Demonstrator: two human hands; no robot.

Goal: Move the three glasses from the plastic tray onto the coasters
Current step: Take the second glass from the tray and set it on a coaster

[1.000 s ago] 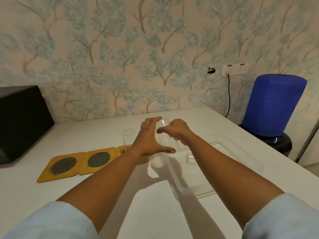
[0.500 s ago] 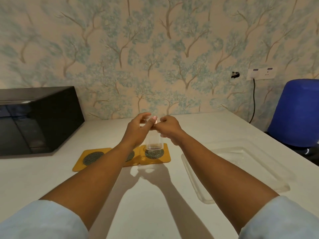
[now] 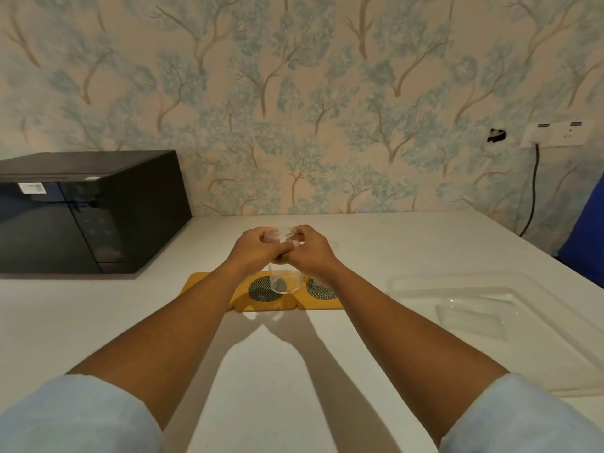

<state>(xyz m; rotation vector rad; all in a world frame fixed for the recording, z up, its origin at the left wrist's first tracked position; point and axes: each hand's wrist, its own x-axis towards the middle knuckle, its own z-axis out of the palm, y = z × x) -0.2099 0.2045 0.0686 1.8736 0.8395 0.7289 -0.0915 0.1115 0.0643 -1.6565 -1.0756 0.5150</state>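
Both hands pinch the rim of one clear glass from either side, my left hand on its left and my right hand on its right. The glass hangs upright, its base over the right part of the middle coaster; I cannot tell whether it touches. Three yellow coasters with dark mesh circles lie in a row. My left forearm covers most of the left coaster. My right wrist partly hides the right coaster. A faint rim of a second glass shows behind my right hand. The clear plastic tray lies to the right.
A black microwave stands at the back left of the white table. A blue water jug is at the right edge. A wall socket with a black cable hangs at the back right.
Both hands carried the glass leftward from above the tray to the coasters, and it now hangs low over the middle one. The view swung left, bringing the microwave in.
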